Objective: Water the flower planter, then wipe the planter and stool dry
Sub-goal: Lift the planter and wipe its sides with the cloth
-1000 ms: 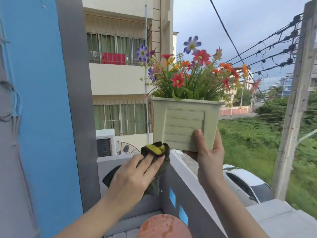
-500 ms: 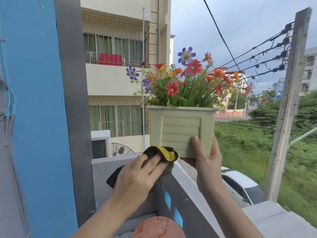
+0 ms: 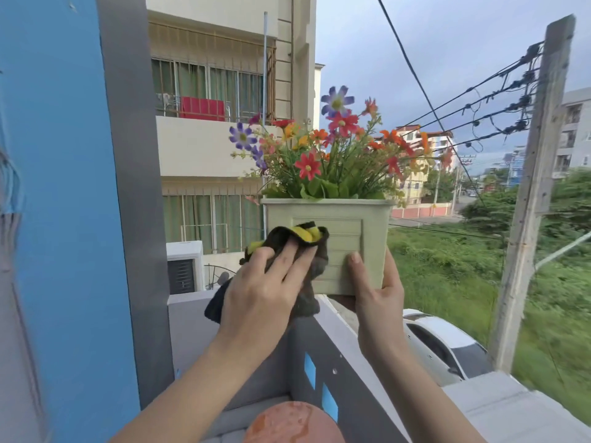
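Note:
A pale green square planter full of red, orange and purple flowers is held up in the air above the balcony wall. My right hand grips its lower right corner, thumb on the front face, fingers underneath. My left hand presses a dark cloth with yellow patches flat against the planter's front left side. The round reddish stool top shows wet at the bottom edge, below both arms.
A grey balcony wall with small blue squares runs under the planter. A blue and grey pillar stands at left. Beyond are a neighbouring building, a white car, a wooden pole with cables, and grass.
My left hand rose with the cloth from below the planter's left corner onto its front face. The planter sank slightly in view and stays in my right hand.

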A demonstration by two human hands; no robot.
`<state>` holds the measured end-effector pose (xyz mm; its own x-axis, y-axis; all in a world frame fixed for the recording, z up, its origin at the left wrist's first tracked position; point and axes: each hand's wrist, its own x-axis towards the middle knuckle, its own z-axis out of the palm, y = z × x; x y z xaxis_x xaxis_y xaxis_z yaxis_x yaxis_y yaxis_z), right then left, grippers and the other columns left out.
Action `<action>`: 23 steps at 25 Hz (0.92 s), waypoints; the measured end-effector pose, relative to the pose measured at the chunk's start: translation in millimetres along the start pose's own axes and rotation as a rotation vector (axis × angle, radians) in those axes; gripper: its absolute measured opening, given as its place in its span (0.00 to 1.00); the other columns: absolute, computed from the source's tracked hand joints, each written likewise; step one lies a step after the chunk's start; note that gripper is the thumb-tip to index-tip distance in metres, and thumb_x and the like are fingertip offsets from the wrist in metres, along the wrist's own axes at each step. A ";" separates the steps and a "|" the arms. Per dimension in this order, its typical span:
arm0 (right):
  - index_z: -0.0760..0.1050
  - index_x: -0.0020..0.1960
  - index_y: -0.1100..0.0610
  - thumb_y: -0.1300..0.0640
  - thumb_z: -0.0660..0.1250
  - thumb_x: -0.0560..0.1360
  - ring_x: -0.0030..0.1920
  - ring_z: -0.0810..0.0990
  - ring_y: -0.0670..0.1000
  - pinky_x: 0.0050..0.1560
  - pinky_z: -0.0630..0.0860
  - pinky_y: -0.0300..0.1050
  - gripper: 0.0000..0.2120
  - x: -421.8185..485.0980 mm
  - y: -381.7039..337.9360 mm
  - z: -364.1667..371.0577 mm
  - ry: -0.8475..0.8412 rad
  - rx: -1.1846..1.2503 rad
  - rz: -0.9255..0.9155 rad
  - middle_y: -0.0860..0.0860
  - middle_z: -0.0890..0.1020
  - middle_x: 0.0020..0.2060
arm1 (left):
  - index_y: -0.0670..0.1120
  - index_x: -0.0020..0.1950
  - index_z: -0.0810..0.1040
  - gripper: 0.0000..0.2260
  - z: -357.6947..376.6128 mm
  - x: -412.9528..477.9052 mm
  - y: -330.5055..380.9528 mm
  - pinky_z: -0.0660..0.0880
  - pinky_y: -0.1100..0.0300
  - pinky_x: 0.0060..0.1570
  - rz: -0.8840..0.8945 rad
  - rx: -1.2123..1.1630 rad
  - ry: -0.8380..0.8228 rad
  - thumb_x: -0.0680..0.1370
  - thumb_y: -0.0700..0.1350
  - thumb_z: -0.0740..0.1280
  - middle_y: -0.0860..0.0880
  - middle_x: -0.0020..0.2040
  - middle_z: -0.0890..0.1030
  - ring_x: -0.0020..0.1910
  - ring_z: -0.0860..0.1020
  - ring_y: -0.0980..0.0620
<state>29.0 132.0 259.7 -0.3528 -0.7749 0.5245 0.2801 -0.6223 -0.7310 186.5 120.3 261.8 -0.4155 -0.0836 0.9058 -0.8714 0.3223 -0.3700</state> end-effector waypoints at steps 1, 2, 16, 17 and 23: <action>0.70 0.70 0.51 0.55 0.68 0.74 0.56 0.82 0.56 0.49 0.82 0.57 0.24 -0.4 1.8 0.0 -0.002 0.003 0.004 0.54 0.82 0.58 | 0.44 0.70 0.70 0.19 2.3 5.0 -8.3 0.76 0.53 0.46 -0.080 0.020 0.023 0.78 0.39 0.64 0.44 0.63 0.78 0.46 0.74 0.44; 0.69 0.71 0.51 0.54 0.69 0.74 0.57 0.82 0.55 0.51 0.82 0.58 0.26 -0.6 4.4 0.4 -0.003 0.003 0.007 0.54 0.82 0.59 | 0.44 0.70 0.69 0.20 4.2 8.3 -11.3 0.75 0.53 0.47 -0.136 0.044 0.043 0.78 0.40 0.64 0.43 0.63 0.77 0.45 0.74 0.44; 0.75 0.57 0.47 0.52 0.67 0.71 0.42 0.85 0.46 0.33 0.80 0.41 0.14 19.1 12.3 -24.1 -0.061 0.006 0.089 0.44 0.85 0.45 | 0.46 0.71 0.66 0.24 -9.7 11.6 -1.3 0.63 0.81 0.47 -0.590 -0.696 0.095 0.76 0.54 0.58 0.59 0.42 0.70 0.38 0.71 0.58; 0.75 0.56 0.47 0.51 0.67 0.69 0.42 0.85 0.46 0.32 0.80 0.41 0.15 19.7 12.5 -27.0 -0.069 0.014 0.113 0.45 0.85 0.45 | 0.46 0.70 0.69 0.24 -9.5 8.9 3.4 0.63 0.82 0.44 -0.623 -0.711 0.092 0.77 0.54 0.57 0.60 0.41 0.68 0.38 0.71 0.60; 0.73 0.54 0.49 0.55 0.62 0.77 0.39 0.85 0.44 0.30 0.80 0.39 0.07 18.4 18.4 -45.7 -0.064 0.074 0.217 0.49 0.83 0.47 | 0.45 0.67 0.74 0.16 16.9 6.4 -23.8 0.62 0.63 0.39 -1.053 -0.589 0.019 0.81 0.46 0.58 0.44 0.42 0.77 0.47 0.74 0.42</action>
<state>-13.2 111.3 235.9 -0.2208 -0.8952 0.3872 0.4089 -0.4453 -0.7965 200.1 96.2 272.9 0.4357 -0.5519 0.7111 -0.5258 0.4851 0.6987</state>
